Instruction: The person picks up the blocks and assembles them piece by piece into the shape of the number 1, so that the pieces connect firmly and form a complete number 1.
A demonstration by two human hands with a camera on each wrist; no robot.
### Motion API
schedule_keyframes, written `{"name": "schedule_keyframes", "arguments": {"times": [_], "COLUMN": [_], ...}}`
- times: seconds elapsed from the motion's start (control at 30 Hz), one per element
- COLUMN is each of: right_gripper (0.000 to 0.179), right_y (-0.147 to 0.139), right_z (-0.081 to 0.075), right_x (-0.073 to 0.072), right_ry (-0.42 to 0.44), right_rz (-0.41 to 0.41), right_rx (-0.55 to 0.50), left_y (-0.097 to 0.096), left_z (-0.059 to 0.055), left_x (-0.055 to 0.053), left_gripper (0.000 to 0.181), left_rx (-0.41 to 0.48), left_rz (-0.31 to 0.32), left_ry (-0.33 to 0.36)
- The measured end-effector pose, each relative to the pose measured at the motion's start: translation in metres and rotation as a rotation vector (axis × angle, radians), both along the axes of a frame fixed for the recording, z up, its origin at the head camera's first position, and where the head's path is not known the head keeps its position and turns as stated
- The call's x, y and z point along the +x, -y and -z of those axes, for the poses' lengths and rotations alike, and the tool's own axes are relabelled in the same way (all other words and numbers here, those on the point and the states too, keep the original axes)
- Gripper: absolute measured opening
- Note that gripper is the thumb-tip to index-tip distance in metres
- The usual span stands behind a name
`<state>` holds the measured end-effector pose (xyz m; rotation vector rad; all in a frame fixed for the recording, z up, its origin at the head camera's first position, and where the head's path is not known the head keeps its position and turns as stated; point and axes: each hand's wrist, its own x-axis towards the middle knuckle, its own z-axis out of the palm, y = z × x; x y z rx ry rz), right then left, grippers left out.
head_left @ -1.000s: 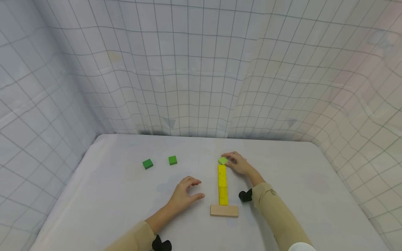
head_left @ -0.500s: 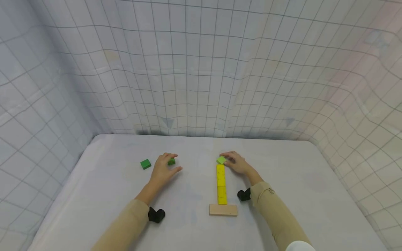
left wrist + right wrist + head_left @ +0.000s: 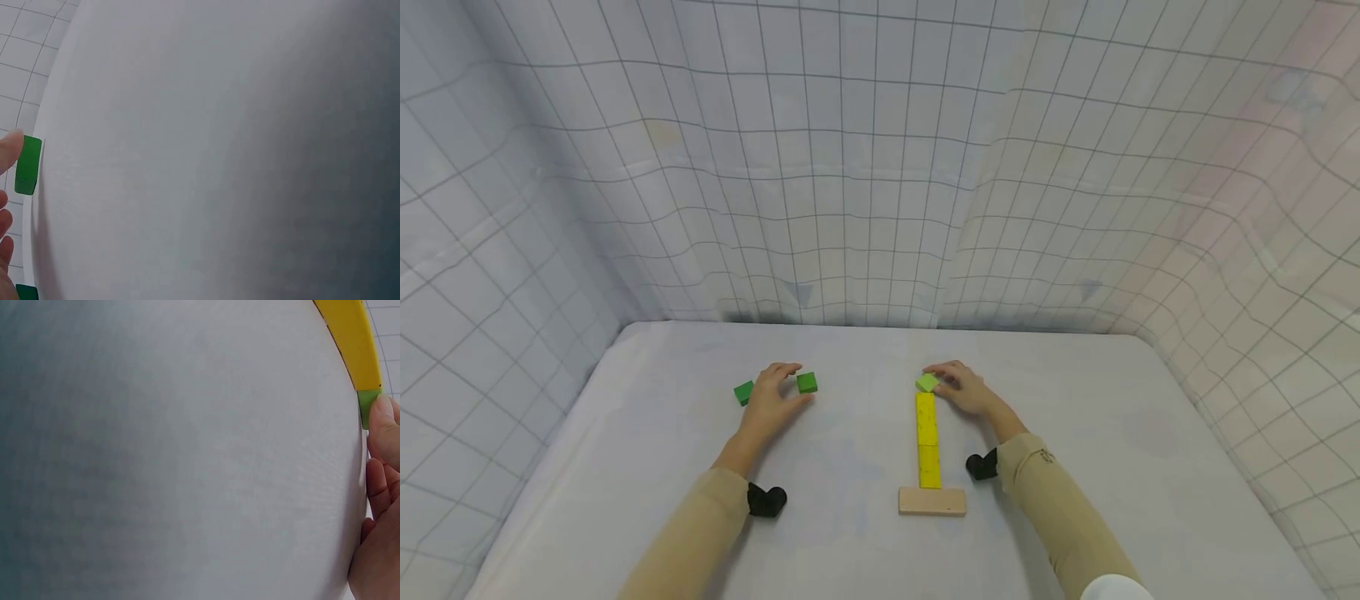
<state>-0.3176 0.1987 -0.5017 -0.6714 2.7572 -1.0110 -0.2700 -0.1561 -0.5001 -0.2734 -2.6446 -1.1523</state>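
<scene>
My right hand (image 3: 966, 390) pinches a light green block (image 3: 927, 382) at the far end of two yellow blocks (image 3: 928, 442) laid end to end. In the right wrist view the thumb lies on this green block (image 3: 370, 409), which meets the yellow one's end. My left hand (image 3: 763, 412) is spread around a green block (image 3: 807, 382), its thumb on the near side and fingers on the far side, with a gap showing. The left wrist view has the thumb tip overlapping that block (image 3: 29, 165). A darker green block (image 3: 743, 392) sits left of this hand, partly hidden behind it.
A plain wooden plank (image 3: 932, 502) lies crosswise at the near end of the yellow blocks. White cloth covers the table (image 3: 865, 550). Grid-patterned curtains (image 3: 880, 167) hang behind it and along both sides.
My left hand has moved left and away from me, from beside the yellow blocks to around the green block. The right hand stays on the light green block.
</scene>
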Motion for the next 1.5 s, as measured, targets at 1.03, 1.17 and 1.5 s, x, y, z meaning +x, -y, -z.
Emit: {"name": "schedule_keyframes", "arguments": {"times": [1.03,1.17,1.5], "right_gripper": [0.035,0.035,0.035], "right_y": [0.002,0.002,0.001], "right_z": [0.000,0.000,0.000], "right_x": [0.001,0.001,0.001], "right_ry": [-0.002,0.004,-0.010], "right_rz": [0.024,0.028,0.004], "right_rx": [0.017,0.011,-0.008], "left_y": [0.002,0.002,0.000], "left_z": [0.015,0.016,0.015], "left_x": [-0.006,-0.007,-0.006], "left_gripper": [0.046,0.044,0.042], "left_rx": [-0.011,-0.019,0.003], "left_rz": [-0.017,-0.021,-0.035], "left_ry": [-0.019,-0.011,-0.002]}}
